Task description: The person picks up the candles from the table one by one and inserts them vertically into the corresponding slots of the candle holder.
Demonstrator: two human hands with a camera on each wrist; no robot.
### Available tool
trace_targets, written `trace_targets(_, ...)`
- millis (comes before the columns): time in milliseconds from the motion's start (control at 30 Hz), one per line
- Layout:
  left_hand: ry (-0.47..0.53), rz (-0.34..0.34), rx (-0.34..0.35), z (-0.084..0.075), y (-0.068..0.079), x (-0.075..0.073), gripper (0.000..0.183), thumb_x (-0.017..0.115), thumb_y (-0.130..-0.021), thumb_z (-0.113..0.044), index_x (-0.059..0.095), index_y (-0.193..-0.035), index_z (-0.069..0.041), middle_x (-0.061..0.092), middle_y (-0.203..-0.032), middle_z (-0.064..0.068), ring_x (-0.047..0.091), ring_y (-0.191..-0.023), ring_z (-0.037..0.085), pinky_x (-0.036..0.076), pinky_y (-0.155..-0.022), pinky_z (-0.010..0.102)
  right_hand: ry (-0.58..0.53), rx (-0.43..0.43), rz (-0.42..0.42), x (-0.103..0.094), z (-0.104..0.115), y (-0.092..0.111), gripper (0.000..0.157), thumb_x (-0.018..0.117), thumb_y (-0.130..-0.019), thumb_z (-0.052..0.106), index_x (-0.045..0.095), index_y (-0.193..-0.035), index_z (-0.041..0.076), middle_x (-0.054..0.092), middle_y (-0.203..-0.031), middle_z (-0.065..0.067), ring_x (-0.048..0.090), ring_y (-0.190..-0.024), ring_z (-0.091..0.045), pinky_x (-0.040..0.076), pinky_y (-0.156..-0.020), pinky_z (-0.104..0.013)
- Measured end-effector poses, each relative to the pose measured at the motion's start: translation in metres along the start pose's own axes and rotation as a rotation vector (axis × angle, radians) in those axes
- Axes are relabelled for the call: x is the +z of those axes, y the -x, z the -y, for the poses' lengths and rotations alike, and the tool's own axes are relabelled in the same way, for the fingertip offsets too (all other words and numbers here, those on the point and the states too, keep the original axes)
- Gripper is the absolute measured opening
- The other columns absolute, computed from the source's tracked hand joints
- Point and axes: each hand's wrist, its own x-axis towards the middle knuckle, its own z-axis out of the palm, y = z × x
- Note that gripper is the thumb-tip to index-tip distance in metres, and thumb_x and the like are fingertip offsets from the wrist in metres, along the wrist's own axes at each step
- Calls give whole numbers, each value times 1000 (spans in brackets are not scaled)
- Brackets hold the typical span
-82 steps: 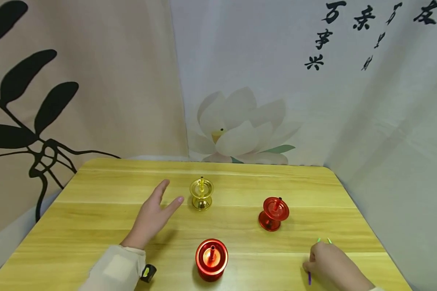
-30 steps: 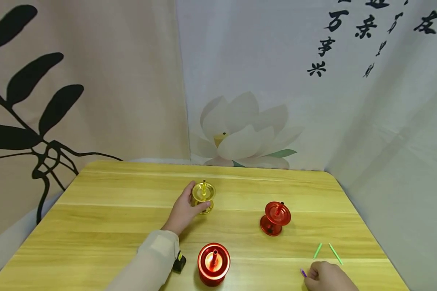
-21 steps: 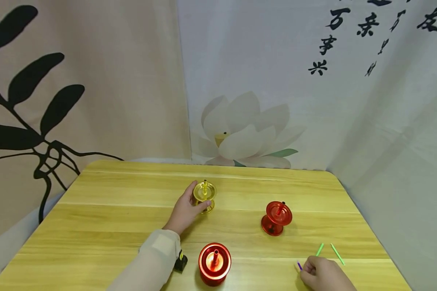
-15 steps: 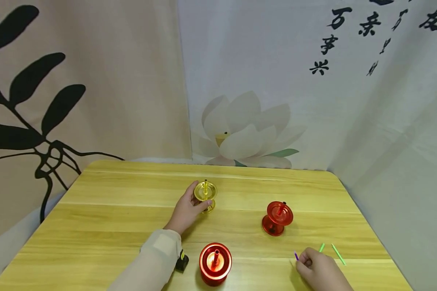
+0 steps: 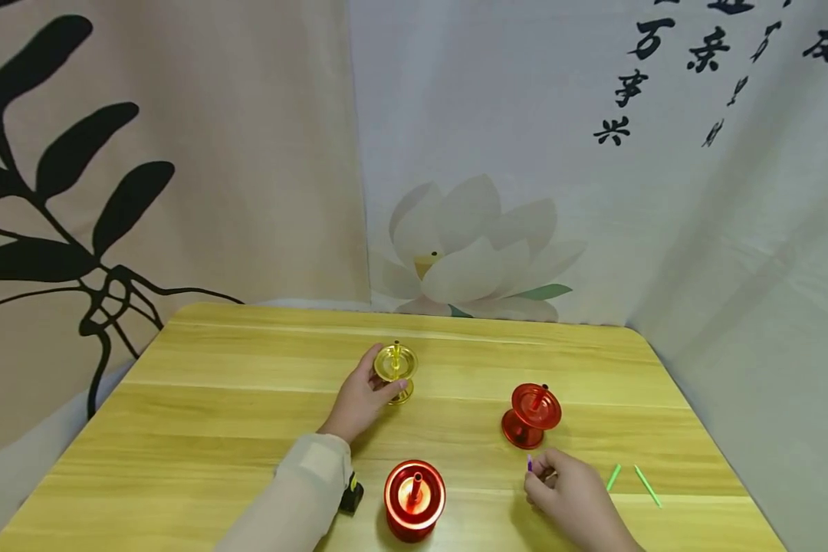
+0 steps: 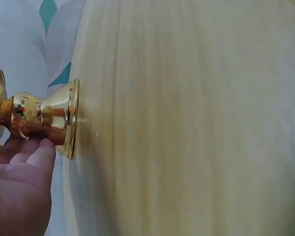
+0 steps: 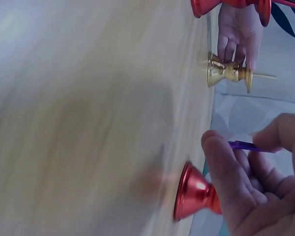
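Note:
My left hand [image 5: 359,405] grips the gold candle holder [image 5: 396,362], which stands upright at the back middle of the table. In the left wrist view the fingers lie around the stem of the gold candle holder [image 6: 34,116]. At the right, my right hand [image 5: 571,494] pinches a thin purple stick [image 5: 530,463] between thumb and index finger, just above the table. The right wrist view shows the purple stick [image 7: 245,145] pointing out past the fingertips. Close beyond that hand is a red candle holder [image 5: 535,406].
Another red candle holder [image 5: 415,497] stands at the front middle, to the right of the left sleeve. Two green sticks [image 5: 613,477] [image 5: 647,486] lie on the wooden table [image 5: 200,414] right of my right hand. A printed cloth [image 5: 455,115] hangs behind the table.
My left hand has reached the gold candle holder and taken hold of it. My right hand has moved left and away from me with the purple stick, uncovering the green sticks.

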Motion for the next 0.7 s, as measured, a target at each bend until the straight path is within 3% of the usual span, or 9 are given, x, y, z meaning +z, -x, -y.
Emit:
trace_targets(233,-19,16,13,-3,1,2,77,75,-92,-21,32,-156,-16,57,-141,13,58,-125,29,51,-101,44,-34,-33,-4,5,20,-12,12,68,-84,8,60,-79,16,60,-63,12,55,-59,-4,43,-52,-21)
trace_targets(567,-30,14,6,-2,3,4,76,75,-93,-24,32,-156,-17,56,-141,14,57,-126,31,50,-102,46,-213,-86,-68,15,41,-27,13,71,-86,4,63,-81,13,64,-69,7,60,-63,-6,52,-59,-22)
trace_targets(700,-44,4,0,-2,4,0,76,75,-93,-25,32,-156,-19,55,-143,13,55,-129,31,48,-104,47,-233,-128,-81,21,51,-37,15,72,-86,2,64,-79,13,65,-70,7,64,-64,-6,54,-59,-22)
